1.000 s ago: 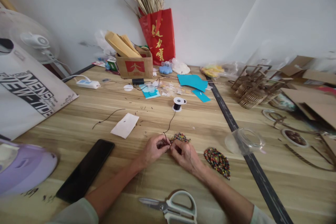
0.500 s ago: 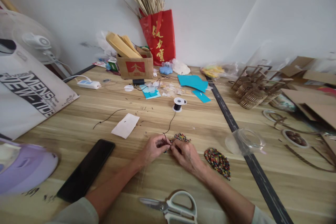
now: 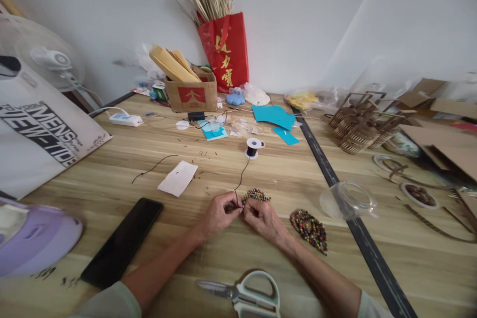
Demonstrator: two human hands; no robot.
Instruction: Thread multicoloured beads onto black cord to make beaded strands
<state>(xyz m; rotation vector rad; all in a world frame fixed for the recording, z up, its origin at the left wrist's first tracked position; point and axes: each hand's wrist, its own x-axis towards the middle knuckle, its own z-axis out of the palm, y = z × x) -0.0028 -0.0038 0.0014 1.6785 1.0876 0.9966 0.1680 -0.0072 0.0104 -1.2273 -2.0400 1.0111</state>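
Note:
My left hand (image 3: pixel 218 214) and my right hand (image 3: pixel 263 218) meet at the middle of the wooden table (image 3: pixel 283 174), fingers pinched together on a thin black cord (image 3: pixel 241 174). The cord runs up to a small black-and-white spool (image 3: pixel 254 147). A small cluster of coloured beads (image 3: pixel 255 194) lies just beyond my fingertips, touching the right hand. A larger heap of coloured beads (image 3: pixel 309 228) lies right of my right wrist.
White-handled scissors (image 3: pixel 246 295) lie near the front edge. A black phone (image 3: pixel 122 241) and a white paper scrap (image 3: pixel 178 178) sit to the left. A clear plastic lid (image 3: pixel 347 200), a cardboard box (image 3: pixel 191 90), red bag (image 3: pixel 224 51), teal paper (image 3: pixel 275 117) and wooden frames (image 3: pixel 360 121) stand behind.
Both hands stay pinched together on the cord, with only tiny finger shifts. Nothing else has moved.

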